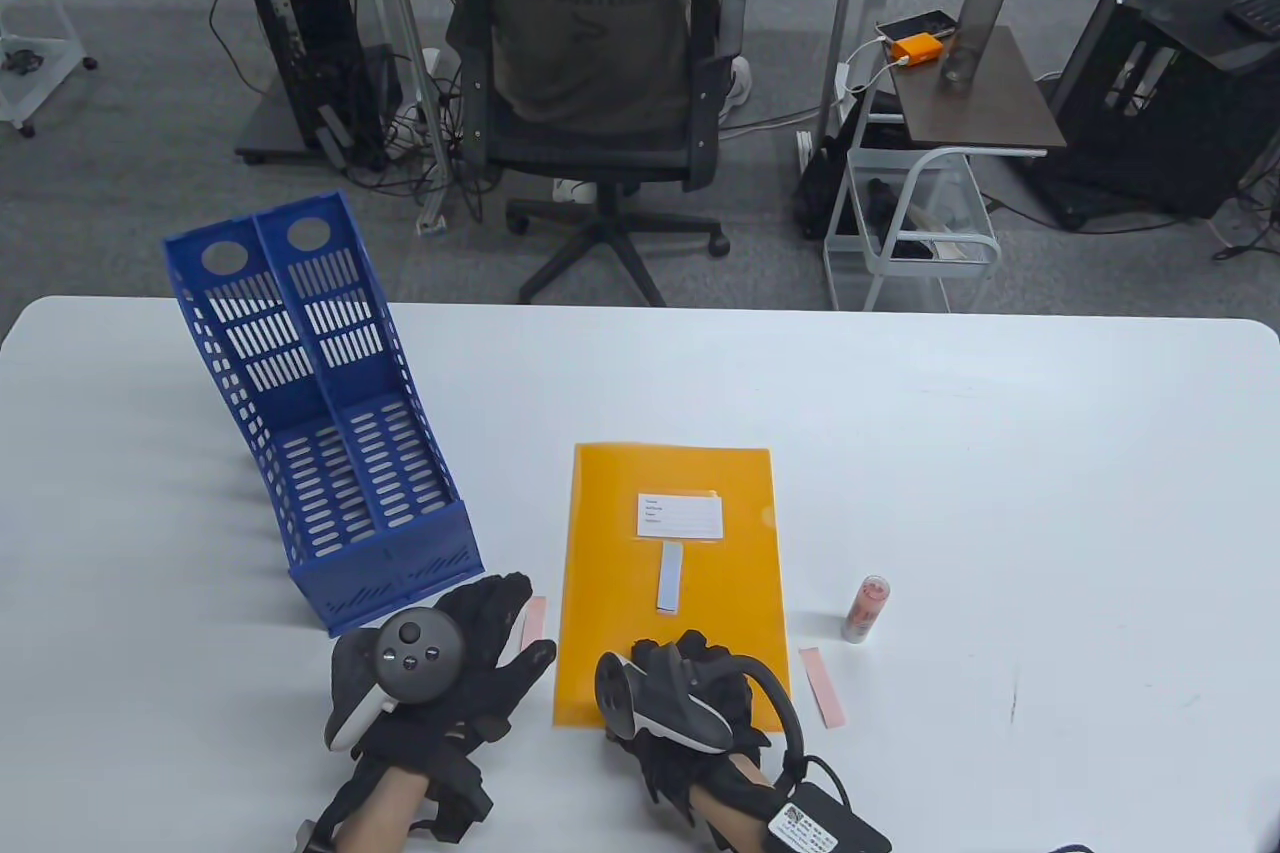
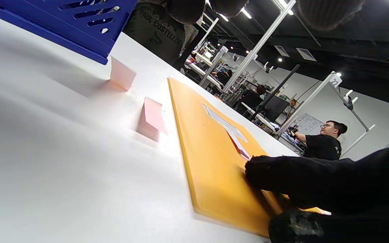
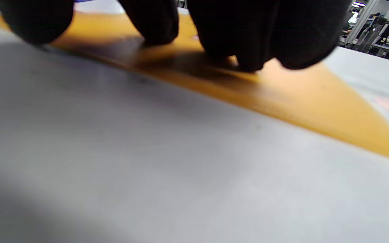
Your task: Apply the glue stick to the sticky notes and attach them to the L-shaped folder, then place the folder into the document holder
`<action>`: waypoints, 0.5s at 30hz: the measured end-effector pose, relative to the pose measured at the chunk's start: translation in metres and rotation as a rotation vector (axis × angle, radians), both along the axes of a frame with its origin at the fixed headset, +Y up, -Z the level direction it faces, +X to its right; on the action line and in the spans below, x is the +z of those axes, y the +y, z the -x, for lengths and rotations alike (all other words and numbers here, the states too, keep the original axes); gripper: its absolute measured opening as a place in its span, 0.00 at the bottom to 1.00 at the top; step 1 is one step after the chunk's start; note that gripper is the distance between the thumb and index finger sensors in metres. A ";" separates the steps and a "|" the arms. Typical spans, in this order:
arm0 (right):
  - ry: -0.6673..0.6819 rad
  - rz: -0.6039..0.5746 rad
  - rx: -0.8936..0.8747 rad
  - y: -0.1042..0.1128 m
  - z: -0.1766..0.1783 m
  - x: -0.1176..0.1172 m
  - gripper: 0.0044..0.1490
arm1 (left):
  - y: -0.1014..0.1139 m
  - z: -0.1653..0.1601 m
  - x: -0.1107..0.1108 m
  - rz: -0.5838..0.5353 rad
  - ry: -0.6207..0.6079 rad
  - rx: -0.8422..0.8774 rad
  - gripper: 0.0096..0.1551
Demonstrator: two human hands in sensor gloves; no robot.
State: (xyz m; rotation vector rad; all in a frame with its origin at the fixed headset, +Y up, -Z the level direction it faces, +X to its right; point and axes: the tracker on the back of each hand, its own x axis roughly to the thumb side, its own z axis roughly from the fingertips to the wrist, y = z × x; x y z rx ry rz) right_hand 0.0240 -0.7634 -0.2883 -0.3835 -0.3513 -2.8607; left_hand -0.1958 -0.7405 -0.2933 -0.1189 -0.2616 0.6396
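Observation:
An orange L-shaped folder (image 1: 668, 593) lies flat in the middle of the table, with a white label (image 1: 680, 515) and a pale blue sticky note (image 1: 670, 578) on it. My right hand (image 1: 690, 658) is at the folder's near edge, and its fingertips (image 3: 248, 44) press down on the folder (image 3: 316, 101). My left hand (image 1: 500, 633) hovers with spread fingers left of the folder and holds nothing. A pink sticky note (image 1: 535, 621) lies partly under it. Another pink note (image 1: 822, 687) and the glue stick (image 1: 864, 609) sit to the right of the folder. The blue document holder (image 1: 330, 433) stands at the left.
In the left wrist view, two pink note pieces (image 2: 152, 118) curl up off the table between the holder (image 2: 79, 23) and the folder (image 2: 214, 152). Beyond the table's far edge stand an office chair (image 1: 600, 73) and a side cart (image 1: 930, 223).

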 end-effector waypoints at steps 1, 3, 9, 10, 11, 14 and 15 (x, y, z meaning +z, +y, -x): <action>0.003 -0.004 0.004 0.000 0.000 0.001 0.54 | 0.000 0.000 0.000 0.000 0.001 0.000 0.47; 0.018 -0.018 0.012 -0.001 -0.001 0.001 0.54 | 0.000 0.000 0.000 0.000 0.001 -0.003 0.47; 0.057 -0.150 -0.129 0.024 -0.012 0.004 0.51 | -0.001 0.000 -0.001 0.003 -0.002 0.000 0.47; 0.059 -0.208 -0.194 0.034 -0.017 0.005 0.49 | -0.001 0.000 -0.001 0.002 0.000 -0.001 0.47; 0.053 -0.258 -0.230 0.043 -0.021 0.006 0.48 | -0.001 0.000 -0.001 0.002 0.001 -0.001 0.47; 0.000 -0.440 -0.345 0.080 -0.047 0.006 0.44 | 0.000 0.001 -0.001 0.002 0.003 0.004 0.47; -0.019 -0.480 -0.386 0.089 -0.056 0.006 0.42 | 0.000 0.001 -0.001 0.001 0.003 0.004 0.47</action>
